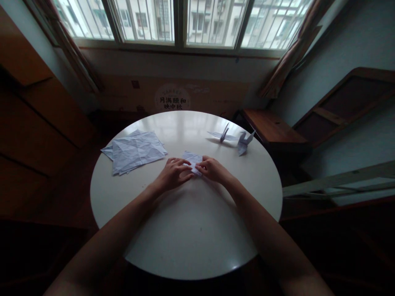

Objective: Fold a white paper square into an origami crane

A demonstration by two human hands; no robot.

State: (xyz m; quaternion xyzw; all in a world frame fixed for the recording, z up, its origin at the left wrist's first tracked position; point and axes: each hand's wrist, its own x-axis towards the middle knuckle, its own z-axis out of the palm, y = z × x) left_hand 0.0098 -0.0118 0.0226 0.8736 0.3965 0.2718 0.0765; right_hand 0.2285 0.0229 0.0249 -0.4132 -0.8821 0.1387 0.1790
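Observation:
A small folded square of white paper lies on the round white table, one corner pointing away from me. My left hand rests at its left side with fingers curved and the thumb apart from them, the fingertips at or over the paper's edge. On the opposite side, my right hand has its fingers and thumb closed on the paper's right edge. Part of the paper's near half is covered by the fingertips.
Creased white paper sheets lie stacked at the table's left. Two folded paper cranes, a far one and a nearer one, stand at the back right. A wooden stool or bench is beyond the table, below barred windows.

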